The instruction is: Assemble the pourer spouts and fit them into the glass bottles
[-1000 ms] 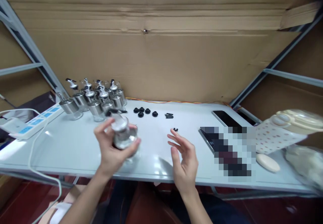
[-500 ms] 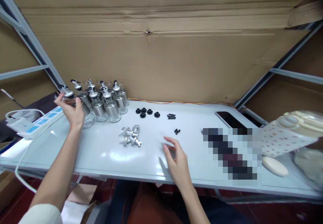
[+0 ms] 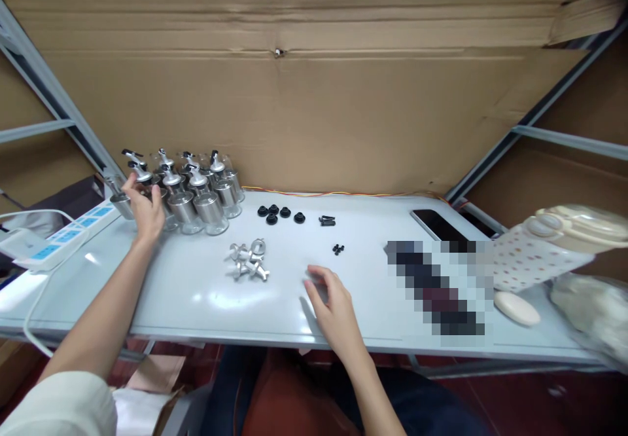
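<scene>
My left hand (image 3: pixel 144 212) is at the left end of a group of glass oil dispenser bottles, its fingers and thumb curled round one oil bottle (image 3: pixel 141 174). That bottle has a silver pourer top, and my hand hides most of its body. Beside it stand several more oil bottles (image 3: pixel 210 208) with steel bands and black-levered spouts. My right hand (image 3: pixel 333 298) hovers over the front of the table, fingers apart and holding nothing. Silver pourer parts (image 3: pixel 249 259) lie in a pile between the hands. Beyond are black round stoppers (image 3: pixel 285 212), black levers (image 3: pixel 328 221) and tiny black pieces (image 3: pixel 338 249).
A white power strip (image 3: pixel 73 238) with cables lies on the table's left side. On the right are a phone (image 3: pixel 439 226), a blurred-out patch, a white oval object (image 3: pixel 517 308), a dotted container (image 3: pixel 532 256) and a plastic bag (image 3: pixel 591 311). Cardboard (image 3: pixel 314 122) walls the back.
My left hand has brought the oil bottle rightward, in against the other bottles. My right hand keeps about the same open pose. The whole view has shifted slightly.
</scene>
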A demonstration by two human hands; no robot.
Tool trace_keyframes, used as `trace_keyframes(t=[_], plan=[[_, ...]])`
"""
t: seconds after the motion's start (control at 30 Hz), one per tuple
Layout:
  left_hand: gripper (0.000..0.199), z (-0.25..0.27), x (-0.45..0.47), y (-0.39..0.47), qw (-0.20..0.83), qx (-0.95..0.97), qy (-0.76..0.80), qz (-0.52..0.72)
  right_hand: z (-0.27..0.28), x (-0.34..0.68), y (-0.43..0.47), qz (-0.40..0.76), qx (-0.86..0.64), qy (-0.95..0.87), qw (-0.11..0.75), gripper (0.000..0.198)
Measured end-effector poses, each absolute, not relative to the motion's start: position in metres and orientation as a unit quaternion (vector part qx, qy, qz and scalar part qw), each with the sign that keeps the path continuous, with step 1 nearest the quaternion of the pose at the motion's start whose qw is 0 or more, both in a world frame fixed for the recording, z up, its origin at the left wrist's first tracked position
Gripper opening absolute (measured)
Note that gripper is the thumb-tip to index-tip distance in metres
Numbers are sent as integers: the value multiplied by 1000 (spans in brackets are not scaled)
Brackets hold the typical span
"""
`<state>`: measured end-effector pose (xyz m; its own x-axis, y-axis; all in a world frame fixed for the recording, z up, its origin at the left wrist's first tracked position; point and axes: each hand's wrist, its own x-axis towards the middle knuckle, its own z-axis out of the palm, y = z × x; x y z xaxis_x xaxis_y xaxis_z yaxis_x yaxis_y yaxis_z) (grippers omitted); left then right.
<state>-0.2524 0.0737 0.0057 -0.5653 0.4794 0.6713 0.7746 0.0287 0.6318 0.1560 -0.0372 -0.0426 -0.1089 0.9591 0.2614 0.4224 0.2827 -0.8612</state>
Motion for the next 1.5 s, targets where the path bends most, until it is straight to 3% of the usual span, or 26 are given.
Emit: trace_keyframes(t=[0.27,0.37,0.43,0.6,0.8,1.03,1.27,1.5], plan=[[69,23,-203,40,211,-475,-660,-542,-47,154,-36,232,-465,-754,402,18],[45,25,-155,7,111,-564,-613,-542,-48,152,-37,199,-455,-782,377,19],[34,18,-121,-18,31,-675,-562,-478,-48,151,-38,187,-459,-788,366,18],[29,-10,-72,-49,31,-775,-562,-287,-46,152,-38,188,-459,-786,368,16],[21,-25,-75,-40,61,-786,-566,-241,-47,152,-38,197,-468,-775,377,16],[3,-20,-51,-47,31,-799,-526,-292,-36,155,-41,277,-459,-738,410,13],[10,-32,7,-53,-95,-716,-539,-433,-37,162,-40,436,-464,-600,485,12],[8,-33,10,-53,-256,-746,-504,-353,-40,162,-36,465,-487,-504,541,18]])
